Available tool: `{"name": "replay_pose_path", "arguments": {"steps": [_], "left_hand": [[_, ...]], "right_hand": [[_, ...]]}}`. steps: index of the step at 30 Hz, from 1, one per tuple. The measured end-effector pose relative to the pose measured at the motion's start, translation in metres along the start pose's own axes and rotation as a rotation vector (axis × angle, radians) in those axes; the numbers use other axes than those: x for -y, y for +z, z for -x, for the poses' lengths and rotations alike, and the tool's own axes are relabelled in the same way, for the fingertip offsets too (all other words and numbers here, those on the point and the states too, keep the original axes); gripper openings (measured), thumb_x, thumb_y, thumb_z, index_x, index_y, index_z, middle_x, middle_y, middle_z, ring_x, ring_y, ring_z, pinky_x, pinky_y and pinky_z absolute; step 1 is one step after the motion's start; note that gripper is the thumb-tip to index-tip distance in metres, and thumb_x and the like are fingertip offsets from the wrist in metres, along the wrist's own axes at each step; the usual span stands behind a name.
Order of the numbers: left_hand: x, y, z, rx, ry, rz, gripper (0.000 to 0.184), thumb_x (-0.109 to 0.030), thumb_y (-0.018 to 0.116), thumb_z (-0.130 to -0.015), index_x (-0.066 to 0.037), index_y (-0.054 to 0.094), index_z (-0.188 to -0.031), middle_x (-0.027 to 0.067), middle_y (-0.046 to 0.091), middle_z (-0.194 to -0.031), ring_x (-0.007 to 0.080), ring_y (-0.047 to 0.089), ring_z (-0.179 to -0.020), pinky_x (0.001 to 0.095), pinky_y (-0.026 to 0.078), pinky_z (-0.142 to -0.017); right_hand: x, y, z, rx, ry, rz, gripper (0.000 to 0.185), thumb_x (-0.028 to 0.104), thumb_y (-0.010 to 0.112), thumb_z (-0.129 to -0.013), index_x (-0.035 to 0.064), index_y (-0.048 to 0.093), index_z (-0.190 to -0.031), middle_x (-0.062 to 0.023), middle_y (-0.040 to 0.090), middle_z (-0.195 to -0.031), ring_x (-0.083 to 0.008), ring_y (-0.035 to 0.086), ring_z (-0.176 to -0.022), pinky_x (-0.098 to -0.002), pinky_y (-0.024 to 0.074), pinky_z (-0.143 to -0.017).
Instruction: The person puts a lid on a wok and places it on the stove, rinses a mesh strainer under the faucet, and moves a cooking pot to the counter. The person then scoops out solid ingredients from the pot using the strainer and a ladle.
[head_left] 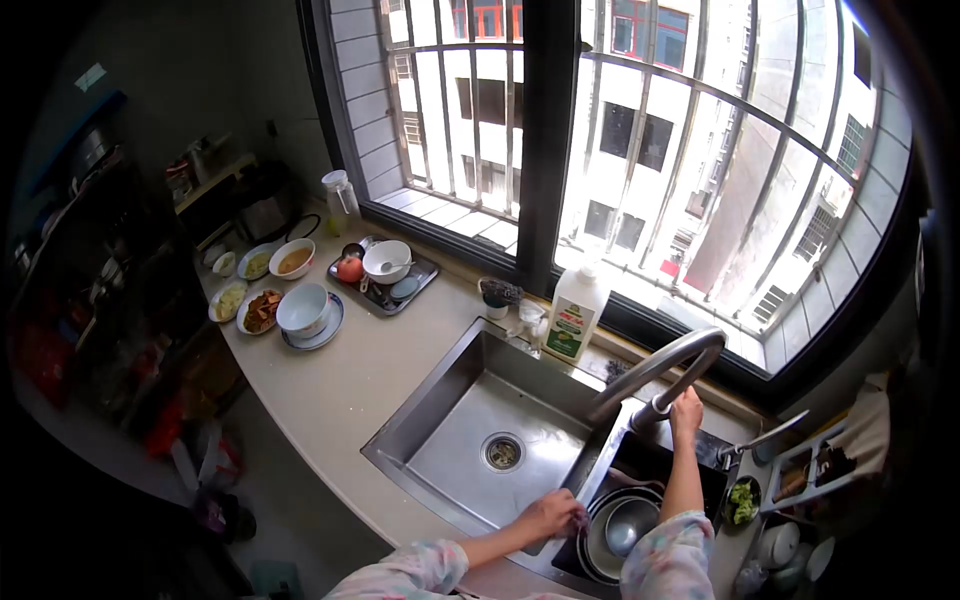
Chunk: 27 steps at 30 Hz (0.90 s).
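My left hand (548, 514) is closed over the front of the divider between the two basins; a small dark purplish thing shows at its fingertips, too small to name. My right hand (686, 411) is at the base of the steel faucet (655, 375), fingers closed against its right side and partly hidden. The faucet's spout arches over the sink (470, 430), and no water shows from it. In the narrower right basin, a metal bowl (630, 525) rests inside larger stacked bowls (598, 555), partly covered by my right forearm.
A white bottle (577, 310) stands behind the sink by the barred window. Leftward on the counter are a stacked bowl (304, 310), several food dishes and a metal tray (415, 285). A bowl of greens (742, 499) and a rack (805, 465) stand at right.
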<state>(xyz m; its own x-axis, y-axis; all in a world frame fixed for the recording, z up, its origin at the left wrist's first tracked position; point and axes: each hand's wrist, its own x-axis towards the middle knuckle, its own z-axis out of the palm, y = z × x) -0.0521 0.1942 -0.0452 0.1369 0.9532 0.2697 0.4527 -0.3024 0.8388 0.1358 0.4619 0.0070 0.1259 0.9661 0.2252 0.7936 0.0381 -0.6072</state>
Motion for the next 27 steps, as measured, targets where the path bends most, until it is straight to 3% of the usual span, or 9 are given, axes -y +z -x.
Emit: {"name": "replay_pose_path", "arguments": {"steps": [4,8,11,15,17,21,22,25,27], "left_hand": [[-0.010,-0.060,-0.033,-0.226,-0.441,0.207,0.019,-0.017,0.054,-0.077,-0.005,0.062,-0.090,0.0124,0.062,-0.086,0.0272,0.060,-0.082,0.0333,0.047,-0.071],[0.022,-0.076,-0.059,-0.362,-0.453,0.036,0.024,-0.027,0.059,-0.074,-0.005,0.061,-0.084,0.0122,0.062,-0.083,0.0277,0.060,-0.078,0.0355,0.046,-0.068],[0.025,-0.079,-0.074,-0.398,-0.539,-0.054,0.029,-0.031,0.063,-0.069,-0.003,0.059,-0.078,0.0143,0.061,-0.077,0.0292,0.058,-0.072,0.0372,0.045,-0.065],[0.041,-0.048,-0.086,-0.364,-0.784,0.382,0.033,-0.031,0.066,-0.068,-0.001,0.058,-0.079,0.0123,0.061,-0.073,0.0202,0.059,-0.070,0.0314,0.046,-0.062],[0.049,-0.032,-0.087,-0.429,-0.804,0.447,0.031,-0.024,0.066,-0.069,0.000,0.056,-0.085,0.0121,0.062,-0.077,0.0194,0.059,-0.071,0.0304,0.047,-0.063],[0.013,-0.039,-0.070,-0.477,-0.762,0.384,0.030,-0.023,0.062,-0.074,-0.002,0.053,-0.094,0.0161,0.060,-0.085,0.0241,0.059,-0.081,0.0342,0.045,-0.071],[0.019,-0.034,-0.063,-0.418,-0.745,0.404,0.029,-0.022,0.061,-0.075,-0.003,0.053,-0.095,0.0173,0.060,-0.085,0.0254,0.058,-0.082,0.0352,0.045,-0.072],[0.055,-0.029,-0.048,-0.368,-0.770,0.282,0.026,-0.024,0.054,-0.078,-0.004,0.055,-0.093,0.0154,0.062,-0.082,0.0276,0.060,-0.077,0.0370,0.046,-0.067],[0.049,-0.062,-0.041,-0.377,-0.937,0.315,0.025,-0.026,0.053,-0.077,-0.005,0.059,-0.089,0.0136,0.063,-0.080,0.0252,0.061,-0.072,0.0364,0.047,-0.063]], "right_hand": [[-0.035,0.013,-0.008,-0.050,0.105,-0.214,0.029,0.032,0.046,-0.085,0.0058,0.059,-0.089,-0.0165,0.061,-0.076,-0.0329,0.058,-0.072,-0.0416,0.0427,-0.065],[-0.069,0.028,-0.011,0.024,0.233,-0.230,0.030,0.029,0.052,-0.082,0.0068,0.059,-0.101,-0.0152,0.062,-0.079,-0.0278,0.058,-0.073,-0.0388,0.0433,-0.067],[0.002,0.012,0.069,-0.269,0.112,-0.305,0.041,0.010,0.053,-0.079,-0.0040,0.046,-0.117,-0.0199,0.053,-0.110,-0.0285,0.053,-0.097,-0.0355,0.0386,-0.086],[0.068,0.059,0.188,0.350,-0.044,-0.886,0.031,0.025,0.047,-0.090,-0.0003,0.054,-0.108,-0.0092,0.054,-0.109,-0.0171,0.051,-0.100,-0.0274,0.0380,-0.088],[0.109,0.056,0.212,0.589,0.665,-1.114,0.041,0.047,0.040,-0.089,0.0120,0.057,-0.103,-0.0025,0.055,-0.100,-0.0169,0.049,-0.098,-0.0383,0.0425,-0.075],[0.098,0.079,0.220,0.712,0.955,-1.601,0.055,0.035,0.053,-0.086,0.0187,0.030,-0.134,-0.0132,0.046,-0.124,-0.0221,0.051,-0.099,-0.0348,0.0412,-0.089],[0.092,0.092,0.229,0.643,0.742,-1.358,0.049,0.047,0.036,-0.090,0.0064,0.043,-0.115,-0.0101,0.053,-0.105,-0.0229,0.053,-0.096,-0.0346,0.0464,-0.082],[0.097,0.102,0.229,0.447,0.795,-1.207,0.021,0.024,0.047,-0.085,0.0050,0.055,-0.087,-0.0055,0.057,-0.077,-0.0153,0.056,-0.063,-0.0277,0.0459,-0.051],[0.100,0.098,0.232,0.465,0.632,-1.076,0.014,0.014,0.051,-0.080,0.0029,0.055,-0.089,-0.0068,0.057,-0.075,-0.0173,0.057,-0.063,-0.0291,0.0478,-0.053]]}}
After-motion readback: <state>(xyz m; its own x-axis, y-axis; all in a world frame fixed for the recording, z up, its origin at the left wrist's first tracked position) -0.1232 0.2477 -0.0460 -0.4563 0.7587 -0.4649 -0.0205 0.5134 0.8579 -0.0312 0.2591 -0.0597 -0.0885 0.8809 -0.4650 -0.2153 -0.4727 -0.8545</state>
